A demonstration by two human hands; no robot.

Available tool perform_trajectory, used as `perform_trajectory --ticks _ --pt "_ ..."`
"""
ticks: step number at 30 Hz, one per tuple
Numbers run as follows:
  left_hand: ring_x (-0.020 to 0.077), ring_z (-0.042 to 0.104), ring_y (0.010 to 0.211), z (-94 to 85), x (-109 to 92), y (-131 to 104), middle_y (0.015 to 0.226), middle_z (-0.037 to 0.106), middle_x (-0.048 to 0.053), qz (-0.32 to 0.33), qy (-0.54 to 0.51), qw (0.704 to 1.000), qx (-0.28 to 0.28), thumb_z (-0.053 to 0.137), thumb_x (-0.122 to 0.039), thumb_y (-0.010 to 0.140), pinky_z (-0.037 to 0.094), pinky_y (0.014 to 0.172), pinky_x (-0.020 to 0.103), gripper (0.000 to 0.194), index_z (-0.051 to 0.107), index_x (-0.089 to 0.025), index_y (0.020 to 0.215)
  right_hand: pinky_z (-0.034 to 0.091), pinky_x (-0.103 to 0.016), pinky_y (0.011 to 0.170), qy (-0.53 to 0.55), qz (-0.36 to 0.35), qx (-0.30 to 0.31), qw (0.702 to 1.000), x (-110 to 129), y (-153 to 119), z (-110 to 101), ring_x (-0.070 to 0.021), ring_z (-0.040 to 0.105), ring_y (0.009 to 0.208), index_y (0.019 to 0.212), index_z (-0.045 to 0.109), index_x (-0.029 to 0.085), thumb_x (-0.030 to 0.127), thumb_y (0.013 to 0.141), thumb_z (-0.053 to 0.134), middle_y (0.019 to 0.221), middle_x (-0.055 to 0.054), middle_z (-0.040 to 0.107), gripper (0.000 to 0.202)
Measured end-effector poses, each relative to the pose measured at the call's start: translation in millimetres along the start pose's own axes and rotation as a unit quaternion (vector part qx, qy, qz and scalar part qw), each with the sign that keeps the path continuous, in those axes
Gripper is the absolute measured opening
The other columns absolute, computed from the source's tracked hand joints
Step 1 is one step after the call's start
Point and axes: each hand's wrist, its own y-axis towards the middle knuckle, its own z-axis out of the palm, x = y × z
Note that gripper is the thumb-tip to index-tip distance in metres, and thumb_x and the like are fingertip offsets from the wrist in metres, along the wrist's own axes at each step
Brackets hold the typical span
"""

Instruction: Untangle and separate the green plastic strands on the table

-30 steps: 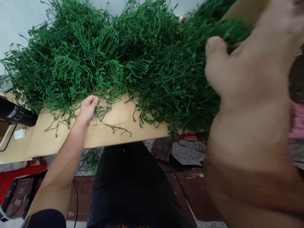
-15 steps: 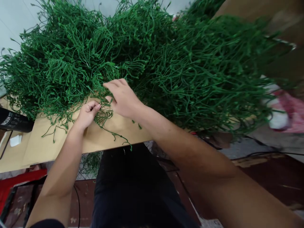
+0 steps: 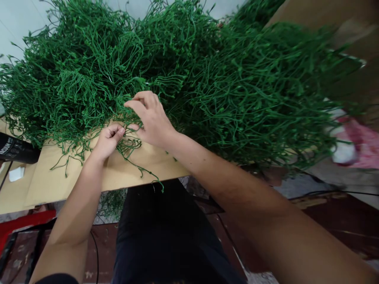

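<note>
A black cylindrical tool [image 3: 13, 149] lies at the far left of the tan cardboard-covered surface [image 3: 47, 182]; the left hand [image 3: 108, 140] has its fingers pinched together on a thin green plastic sprig [image 3: 130, 148] at the heap's near edge; the right hand [image 3: 151, 118], touching it, picks at the same strands, fingers loosely apart; the big tangled heap of green artificial fronds [image 3: 189, 79] looks barely sorted, nearly all left.

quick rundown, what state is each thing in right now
left hand: fingers curled, pinching green strands
right hand: fingers bent, touching the same strands
green strand pile: tangled, heaped on the board, spilling over its edge
cardboard board: lying flat, partly covered
black cylinder: lying on its side at left
</note>
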Motion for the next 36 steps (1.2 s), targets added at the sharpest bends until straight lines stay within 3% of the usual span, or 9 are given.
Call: perform_trajectory --ticks 5,14,21,25,36 --pt "0.0088 0.031 0.056 -5.2 4.4 0.2 0.057 0.035 -0.003 0.005 -0.009 1.0 0.009 0.054 -0.041 0.074 0.03 0.056 0.023 0.03 0.045 -0.017 0.059 0.032 -0.039 0.084 -0.025 -0.034 0.063 0.997 -1.7 -2.7 4.6 -0.0254 0.039 0.105 0.092 0.061 0.018 0.022 0.082 0.05 0.104 -0.008 0.055 0.015" --pt "0.0104 0.041 0.061 -12.4 15.2 2.0 0.06 0.048 -0.002 -0.001 0.139 0.99 -0.008 0.049 -0.033 0.076 0.034 0.061 0.023 0.02 0.055 -0.017 0.066 0.028 -0.032 0.073 -0.068 -0.03 0.105 0.992 4.8 -6.3 5.0 -0.0193 0.048 0.087 0.091 0.062 0.012 0.027 0.091 0.037 0.09 -0.009 0.058 0.029" --pt "0.0169 0.056 0.08 -14.0 22.5 0.9 0.085 0.067 0.005 0.024 0.311 0.95 -0.009 0.047 -0.036 0.082 0.04 0.074 0.027 0.026 0.066 -0.019 0.083 0.029 -0.029 0.067 -0.058 0.004 0.135 0.989 2.4 -9.3 2.3 -0.0165 0.047 0.072 0.082 0.059 0.014 0.021 0.09 0.034 0.078 -0.007 0.057 0.028" --pt "0.0202 0.057 0.079 -6.1 13.0 2.6 0.081 0.067 0.007 0.028 0.401 0.916 0.016 0.039 -0.036 0.086 0.039 0.071 0.03 0.032 0.064 -0.019 0.075 0.031 -0.029 0.069 -0.027 -0.008 0.155 0.987 7.7 -16.6 1.6 -0.0164 0.046 0.072 0.074 0.056 0.014 0.019 0.087 0.034 0.074 -0.006 0.055 0.026" --pt "0.0207 0.06 0.08 15.7 -6.3 1.4 0.085 0.069 0.006 0.04 0.497 0.862 0.088 0.035 -0.031 0.087 0.035 0.061 0.028 0.03 0.063 -0.021 0.083 0.03 -0.027 0.061 0.025 -0.002 0.047 0.999 7.6 -50.3 -15.7 -0.0134 0.038 0.062 0.06 0.033 0.018 0.019 0.083 0.034 0.058 -0.002 0.04 0.024"
